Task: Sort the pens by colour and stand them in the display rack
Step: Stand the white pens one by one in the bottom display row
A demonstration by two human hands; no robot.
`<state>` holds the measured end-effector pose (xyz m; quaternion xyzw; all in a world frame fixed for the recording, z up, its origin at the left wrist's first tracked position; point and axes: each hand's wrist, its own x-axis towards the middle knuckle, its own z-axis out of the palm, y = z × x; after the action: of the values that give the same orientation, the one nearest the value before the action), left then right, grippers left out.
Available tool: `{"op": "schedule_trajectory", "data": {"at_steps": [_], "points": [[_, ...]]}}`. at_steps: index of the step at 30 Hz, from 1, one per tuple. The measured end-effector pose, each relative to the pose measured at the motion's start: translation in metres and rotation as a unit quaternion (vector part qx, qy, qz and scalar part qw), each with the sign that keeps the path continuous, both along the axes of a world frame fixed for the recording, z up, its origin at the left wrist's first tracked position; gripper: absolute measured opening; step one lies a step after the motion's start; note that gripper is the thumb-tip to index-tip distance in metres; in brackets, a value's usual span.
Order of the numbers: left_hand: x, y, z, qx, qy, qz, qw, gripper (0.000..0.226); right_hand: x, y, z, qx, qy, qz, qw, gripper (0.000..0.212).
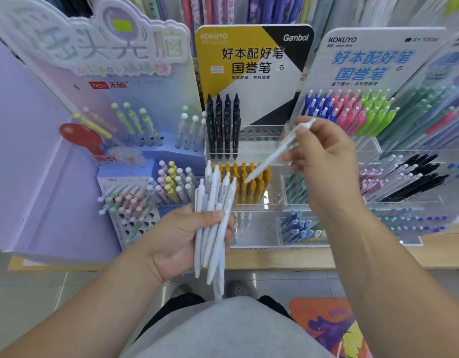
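Shop rack (264,133) behind; L hand (176,239) tight round white pens (215,202), R hand (326,166) w/ 1 pen (267,164) in pinch.

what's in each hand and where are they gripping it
Left hand grips a bundle of white plastic pens around mid-length; right hand pinches one white plastic pen near its upper end.

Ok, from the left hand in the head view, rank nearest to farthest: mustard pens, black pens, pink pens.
1. Mustard pens, just beyond the left hand.
2. Black pens, row behind.
3. Pink pens, far right rack.
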<state>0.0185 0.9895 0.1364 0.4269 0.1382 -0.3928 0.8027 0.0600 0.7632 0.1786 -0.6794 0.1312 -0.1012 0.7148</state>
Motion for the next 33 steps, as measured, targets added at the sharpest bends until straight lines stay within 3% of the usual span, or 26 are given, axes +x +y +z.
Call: {"op": "schedule_trajectory", "data": {"at_steps": [4,10,14,18,33], "points": [[0.0,0.002,-0.007,0.007,0.034,0.054,0.998,0.046,-0.02,-0.01,-0.016,0.028,0.032,-0.019,0.999,0.018],[-0.001,0.005,-0.014,0.006,0.034,0.114,0.993,0.034,-0.046,-0.006,-0.065,-0.135,0.071,0.033,0.988,0.007],[-0.006,0.005,-0.016,0.04,0.039,0.129,0.99,0.048,-0.058,0.0,-0.087,-0.224,0.086,0.113,0.964,0.03],[-0.013,0.006,-0.018,0.055,0.048,0.142,0.987,0.053,-0.061,0.002,-0.103,-0.312,0.079,0.152,0.934,0.024],[-0.016,0.011,-0.019,0.06,0.054,0.141,0.987,0.048,-0.05,0.025,-0.133,-0.434,-0.009,0.22,0.873,0.009]]}}
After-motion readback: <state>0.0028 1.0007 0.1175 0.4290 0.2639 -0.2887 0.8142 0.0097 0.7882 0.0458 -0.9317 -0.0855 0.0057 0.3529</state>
